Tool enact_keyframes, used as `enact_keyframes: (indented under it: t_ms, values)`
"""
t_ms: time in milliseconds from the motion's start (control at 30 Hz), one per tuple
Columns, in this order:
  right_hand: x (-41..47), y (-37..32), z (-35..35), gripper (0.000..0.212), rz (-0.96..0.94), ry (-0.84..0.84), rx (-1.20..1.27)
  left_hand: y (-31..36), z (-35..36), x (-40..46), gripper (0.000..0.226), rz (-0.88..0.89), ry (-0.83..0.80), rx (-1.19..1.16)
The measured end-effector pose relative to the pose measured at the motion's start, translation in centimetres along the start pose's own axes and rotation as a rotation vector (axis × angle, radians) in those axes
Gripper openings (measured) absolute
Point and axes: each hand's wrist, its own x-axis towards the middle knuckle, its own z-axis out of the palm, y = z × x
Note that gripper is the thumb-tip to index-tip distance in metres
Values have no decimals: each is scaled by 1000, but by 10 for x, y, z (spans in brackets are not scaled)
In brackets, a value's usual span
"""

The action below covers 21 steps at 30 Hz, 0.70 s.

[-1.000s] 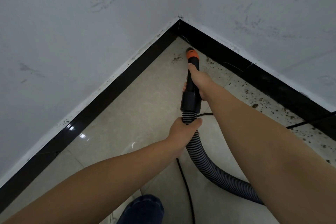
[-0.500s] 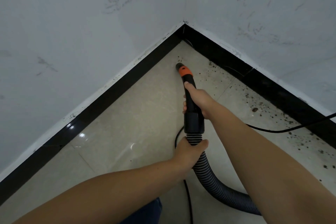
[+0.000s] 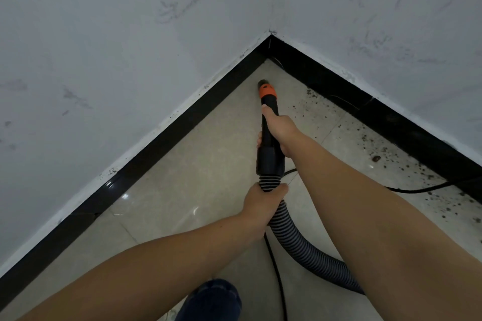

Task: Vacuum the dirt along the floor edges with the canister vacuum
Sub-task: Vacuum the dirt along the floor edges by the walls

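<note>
Now right hand [image 3: 280,129] wraps the black wand [image 3: 268,143], index finger laid along its top; left hand [image 3: 263,199] grips the ribbed hose [image 3: 294,237] just below the cuff. Orange-collared nozzle [image 3: 266,90] sits on the tile near the corner, beside the left skirting. Versus a second ago: tip pulled back out of the corner, and the speck patch there is gone. Dirt [image 3: 378,156] remains along the right skirting [image 3: 391,117]; judged next stretch. Power cord [image 3: 422,189] crosses that strip.
</note>
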Motion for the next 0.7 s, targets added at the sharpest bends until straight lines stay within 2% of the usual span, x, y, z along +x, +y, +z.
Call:
enact_keyframes:
  t_ms: [133,467,633,700]
  values:
    - [9,-6,0,39,-4,25,28,7,-2,11,19,0,12,18]
    - [30,-44,3,40,-39,32,-6,45,-2,27,15,25,11,7]
    - [35,-54,6,39,-41,16,-2,57,-6,30,32,55,0,4]
    - [33,-52,6,41,-33,1,-1,55,-7,27,30,63,2,20]
